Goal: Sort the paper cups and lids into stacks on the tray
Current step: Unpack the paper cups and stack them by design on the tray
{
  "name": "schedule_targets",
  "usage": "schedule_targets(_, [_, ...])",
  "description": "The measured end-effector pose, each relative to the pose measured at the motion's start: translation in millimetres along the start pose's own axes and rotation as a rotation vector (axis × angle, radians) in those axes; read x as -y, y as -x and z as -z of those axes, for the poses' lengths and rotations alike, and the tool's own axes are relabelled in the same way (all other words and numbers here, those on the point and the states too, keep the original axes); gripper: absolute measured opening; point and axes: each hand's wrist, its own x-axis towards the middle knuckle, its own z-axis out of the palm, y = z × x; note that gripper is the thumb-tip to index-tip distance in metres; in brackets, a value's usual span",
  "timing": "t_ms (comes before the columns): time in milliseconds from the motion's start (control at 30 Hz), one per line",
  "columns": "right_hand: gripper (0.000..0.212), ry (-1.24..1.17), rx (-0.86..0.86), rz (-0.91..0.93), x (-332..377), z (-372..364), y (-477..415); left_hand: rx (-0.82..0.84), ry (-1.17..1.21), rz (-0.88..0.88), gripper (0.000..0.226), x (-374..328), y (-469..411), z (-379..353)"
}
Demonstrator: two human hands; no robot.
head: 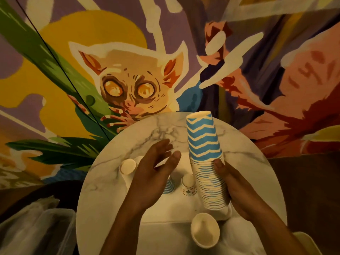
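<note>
Tall stack of blue chevron cups (205, 144) held tilted above the marble table (103, 190)

The nested paper is judged light but crushable and apt to slide apart — best taken low, at the dense band of rims, where the right hand (237, 188) is wrapped, thumb across the front. The left hand (152, 173) is spread, fingers straight, just beside the stack, nothing held.

The left hand (152, 172) hovers with straight fingers, palm facing the right hand (239, 188), which grips a blue-zigzag paper cup stack (202, 140).
</note>
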Motion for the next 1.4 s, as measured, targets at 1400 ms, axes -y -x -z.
schedule_targets(1400, [0.058,0.201,-0.070,0.035,6.5,24.9,33.9,-0.385,-0.350,0.104,0.058,122.5,-1.1,-29.6])
